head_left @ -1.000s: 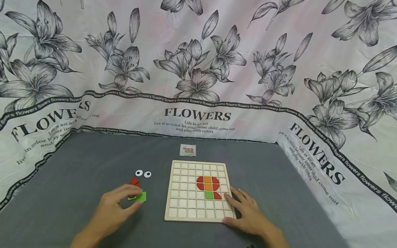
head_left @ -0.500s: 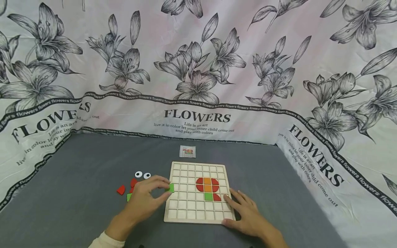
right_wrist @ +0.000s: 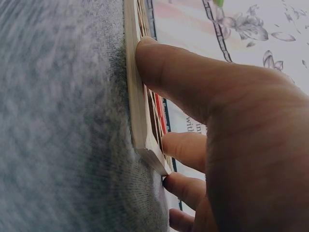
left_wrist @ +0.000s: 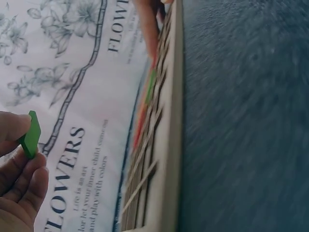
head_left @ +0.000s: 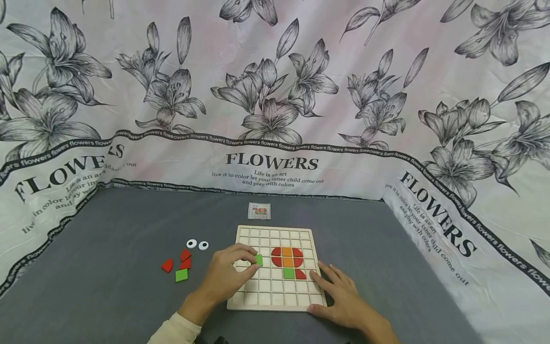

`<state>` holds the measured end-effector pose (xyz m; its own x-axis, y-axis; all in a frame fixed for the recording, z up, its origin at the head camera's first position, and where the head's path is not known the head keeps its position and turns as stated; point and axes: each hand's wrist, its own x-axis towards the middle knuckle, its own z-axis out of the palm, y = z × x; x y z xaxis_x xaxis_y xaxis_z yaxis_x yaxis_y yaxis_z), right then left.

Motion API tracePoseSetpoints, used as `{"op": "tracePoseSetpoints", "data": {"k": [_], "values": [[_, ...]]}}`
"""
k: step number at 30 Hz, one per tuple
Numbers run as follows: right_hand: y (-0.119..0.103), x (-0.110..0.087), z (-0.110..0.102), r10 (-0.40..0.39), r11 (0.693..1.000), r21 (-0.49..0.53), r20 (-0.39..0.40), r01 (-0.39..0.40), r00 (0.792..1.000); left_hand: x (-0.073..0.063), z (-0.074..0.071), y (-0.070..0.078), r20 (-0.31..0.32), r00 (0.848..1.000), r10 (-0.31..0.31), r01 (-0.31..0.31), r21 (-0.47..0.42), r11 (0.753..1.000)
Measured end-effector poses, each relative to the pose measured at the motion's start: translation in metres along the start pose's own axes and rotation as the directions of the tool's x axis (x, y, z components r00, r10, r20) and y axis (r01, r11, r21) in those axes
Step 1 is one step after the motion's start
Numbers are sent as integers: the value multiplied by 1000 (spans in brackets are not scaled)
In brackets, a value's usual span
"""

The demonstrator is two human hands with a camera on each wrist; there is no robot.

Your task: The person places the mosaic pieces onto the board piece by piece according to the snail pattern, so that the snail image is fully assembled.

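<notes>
My left hand [head_left: 229, 272] pinches a green square tile [left_wrist: 32, 135] between thumb and fingers, above the left half of a wooden grid board [head_left: 258, 300]. Set in the board's right half are orange squares [head_left: 287, 257], red quarter-round pieces [head_left: 276, 256] around them, a green square [head_left: 289, 273] and one more red quarter piece [head_left: 301, 274] below. My right hand [head_left: 343, 298] rests on the board's right edge, thumb at the near corner and fingers extended along the side. In the right wrist view the thumb [right_wrist: 169, 67] lies on the board's rim.
Left of the board lie red pieces [head_left: 167, 265], a loose green square [head_left: 182, 275] and two white eye discs [head_left: 191, 244]. A small picture card [head_left: 259, 210] lies behind the board. Floral cloth [head_left: 275, 114] hangs around the grey table [head_left: 107, 267].
My left hand has picked up the green tile from the loose pieces and carried it right, over the board. My right hand stays on the board's edge.
</notes>
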<state>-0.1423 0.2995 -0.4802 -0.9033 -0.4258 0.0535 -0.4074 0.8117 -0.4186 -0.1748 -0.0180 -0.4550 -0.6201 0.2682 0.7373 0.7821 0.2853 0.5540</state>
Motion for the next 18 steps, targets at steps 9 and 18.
{"op": "tracePoseSetpoints", "data": {"k": [9, 18], "values": [[-1, 0, -1, 20, 1000, 1, 24, -20, 999, -1, 27, -3, 47, 993, -108, 110, -31, 993], [-2, 1, -1, 34, 999, -5, 33, -34, 999, -3, 48, -7, 92, 976, -199, 201, -9, 980]]}}
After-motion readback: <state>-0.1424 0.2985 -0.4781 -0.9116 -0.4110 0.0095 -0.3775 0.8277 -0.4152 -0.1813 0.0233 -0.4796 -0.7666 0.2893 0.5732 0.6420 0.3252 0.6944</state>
